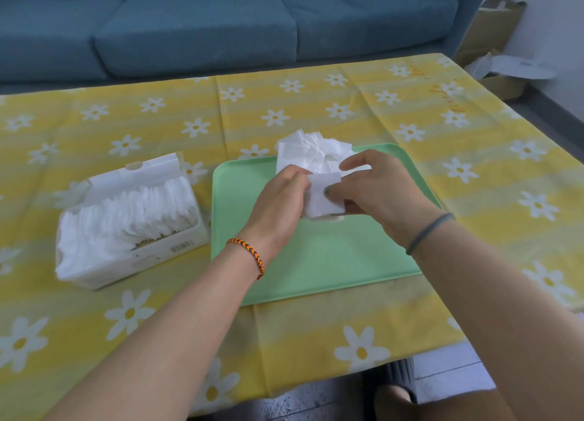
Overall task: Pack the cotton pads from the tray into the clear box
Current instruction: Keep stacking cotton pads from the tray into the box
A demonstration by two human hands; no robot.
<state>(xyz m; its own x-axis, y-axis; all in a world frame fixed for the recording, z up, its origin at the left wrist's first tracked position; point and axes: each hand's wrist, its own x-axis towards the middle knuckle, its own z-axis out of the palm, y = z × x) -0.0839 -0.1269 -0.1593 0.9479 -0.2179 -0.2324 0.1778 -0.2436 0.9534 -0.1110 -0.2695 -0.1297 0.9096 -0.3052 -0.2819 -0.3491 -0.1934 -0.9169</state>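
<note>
A yellow daisy-print cloth [316, 319] covers the bench, with a blue sofa [196, 32] across the top of the frame. At center, above the green tray [316, 262], the left hand [278, 206] and right hand [379, 193] pinch a small stack of cotton pads [325, 199] between their fingers. More pads [309, 152] are piled at the tray's far edge. The clear box [132, 224], at left, is packed with pads.

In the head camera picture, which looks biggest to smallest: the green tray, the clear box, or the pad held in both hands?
1. Green tray
2. Clear box, though it looks not far behind
3. Held cotton pad, pinched by the left hand and right hand
</note>
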